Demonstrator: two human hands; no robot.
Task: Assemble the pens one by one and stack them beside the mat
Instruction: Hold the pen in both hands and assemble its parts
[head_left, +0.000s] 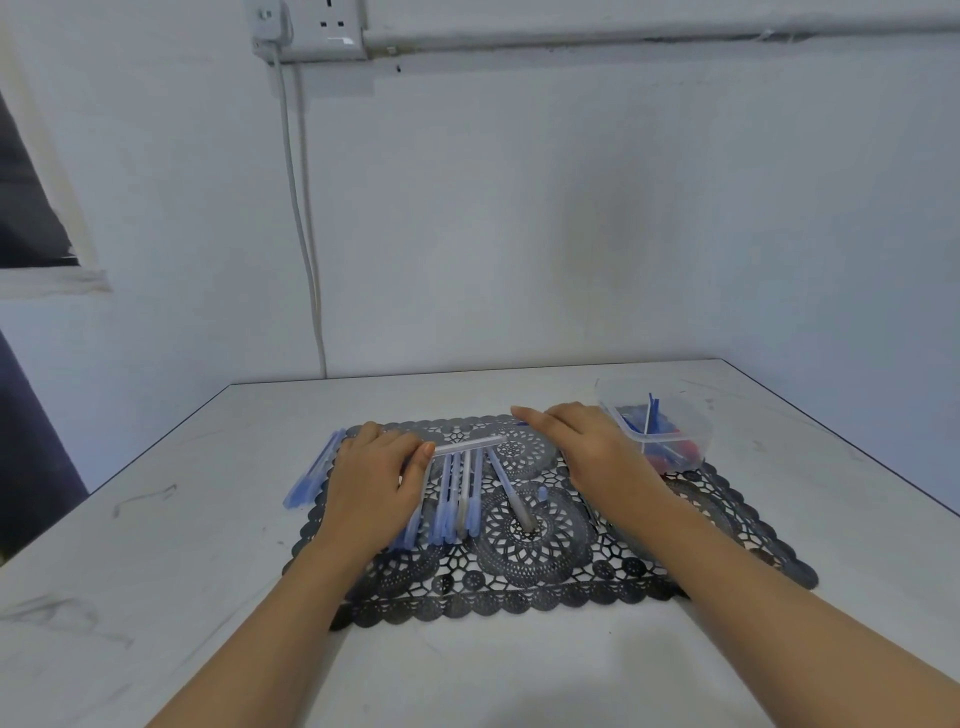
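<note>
Clear barrel (470, 443) lies crosswise above the loose pens (457, 493) at mid-mat (519, 587), its left end pinched by the left hand (371, 483). Right hand (582, 441) is flat, fingers straight, nothing visibly held, beside the parts tub (693, 415). Keep barrel level, feed refill straight; pen stack (311, 467) lies at mat's left edge

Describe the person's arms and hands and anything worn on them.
Two bare hands, the left hand and the right hand, without gloves. No ring, watch or bracelet shows on either. The left forearm and right forearm are uncovered up to the picture's lower edge; no sleeve is in view.
</note>
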